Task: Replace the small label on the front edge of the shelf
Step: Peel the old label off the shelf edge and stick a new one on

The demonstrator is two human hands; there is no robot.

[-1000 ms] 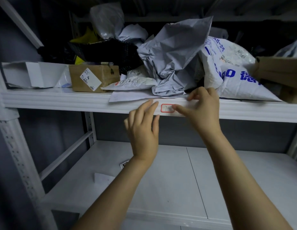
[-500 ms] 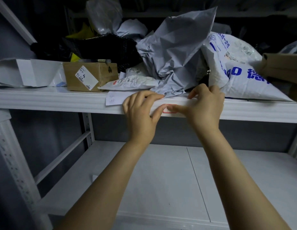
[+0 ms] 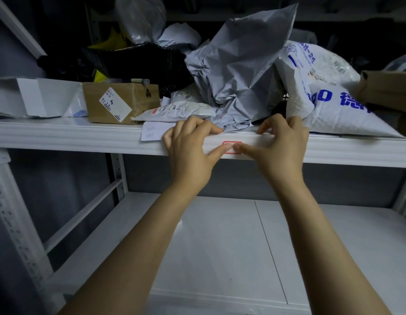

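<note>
1. Small label [image 3: 232, 143]: one red-bordered sticker on the front edge of the upper shelf [image 3: 84, 142], its middle hidden under two thumbs.
2. Left hand [image 3: 188, 153]: fingers hooked over the shelf's top lip and thumb flat on the label's left half, so it pinches the edge.
3. Right hand [image 3: 281, 148]: the mirror of that, with curled fingers on top and its thumb on the label's right half. The thumb tips touch.
4. Progress, as a judgement: a label is stuck in place and both thumbs bear on it. That could be smoothing a fresh one down or working an old one loose; I cannot tell which. No second label or backing sheet shows.
5. Counted outward:
   - one handwritten paper slip [image 3: 152, 133] overhanging the edge just beside the left hand
   - one cardboard box [image 3: 120, 103]
   - one crumpled grey mailer bag [image 3: 238, 64]
   - one white bag with blue print [image 3: 322, 98]
   - one black bag [image 3: 140, 62]
   - one lower shelf [image 3: 220, 246]
</note>
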